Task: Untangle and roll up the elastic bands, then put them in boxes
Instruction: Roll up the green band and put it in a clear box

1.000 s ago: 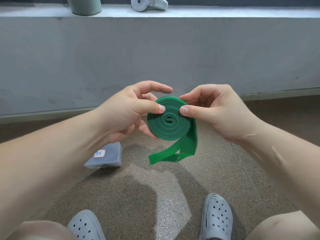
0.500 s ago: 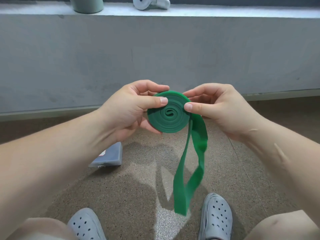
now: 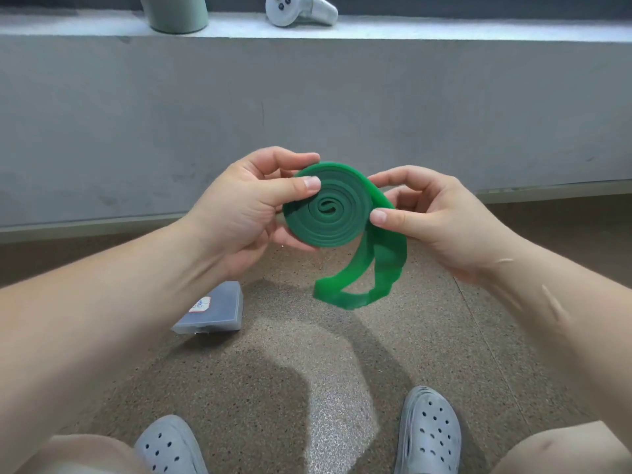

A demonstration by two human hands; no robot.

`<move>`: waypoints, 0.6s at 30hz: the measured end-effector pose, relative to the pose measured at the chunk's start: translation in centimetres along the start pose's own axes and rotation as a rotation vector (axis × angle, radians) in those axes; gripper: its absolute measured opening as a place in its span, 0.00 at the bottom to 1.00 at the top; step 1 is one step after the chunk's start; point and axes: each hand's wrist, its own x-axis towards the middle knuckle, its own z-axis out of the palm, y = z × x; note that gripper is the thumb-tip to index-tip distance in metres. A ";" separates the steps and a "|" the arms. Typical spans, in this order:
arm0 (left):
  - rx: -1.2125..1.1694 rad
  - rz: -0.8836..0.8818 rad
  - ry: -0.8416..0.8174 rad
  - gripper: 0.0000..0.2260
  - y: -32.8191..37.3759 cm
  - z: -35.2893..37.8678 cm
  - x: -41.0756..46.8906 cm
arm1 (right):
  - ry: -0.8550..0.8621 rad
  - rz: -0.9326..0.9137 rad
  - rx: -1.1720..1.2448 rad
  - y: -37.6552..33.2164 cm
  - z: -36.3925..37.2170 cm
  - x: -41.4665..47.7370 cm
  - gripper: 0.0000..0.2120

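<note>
Head view shows the left hand (image 3: pixel 246 206) pinching the green elastic band (image 3: pixel 328 210), mostly coiled, mid-air; the right hand (image 3: pixel 434 220) pinches its loose tail. Rolling appears nearly finished; boxing in the box (image 3: pixel 212 309) remains.

Both hands, left (image 3: pixel 239 206) & right (image 3: pixel 441 220), pinch green band coil (image 3: pixel 328 210), loose tail hanging

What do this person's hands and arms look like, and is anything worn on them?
Both are bare. The left hand and right hand carry no gloves, rings or watch that I can see. No sleeves show on the left forearm or right forearm within the frame. The fingernails are short and unpainted. Lower down, the feet wear grey perforated clogs.
</note>
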 end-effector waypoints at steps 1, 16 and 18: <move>0.004 0.009 0.011 0.11 0.2 -0.2 0.0 | 0.008 0.003 -0.027 0.0 -0.2 0.0 0.16; 0.086 0.113 0.054 0.10 0.2 -0.4 -0.1 | -0.049 -0.002 -0.680 1.9 0.4 0.7 0.13; 0.100 0.123 0.043 0.10 0.1 -0.2 -0.2 | -0.027 0.009 -0.665 2.2 0.5 0.9 0.07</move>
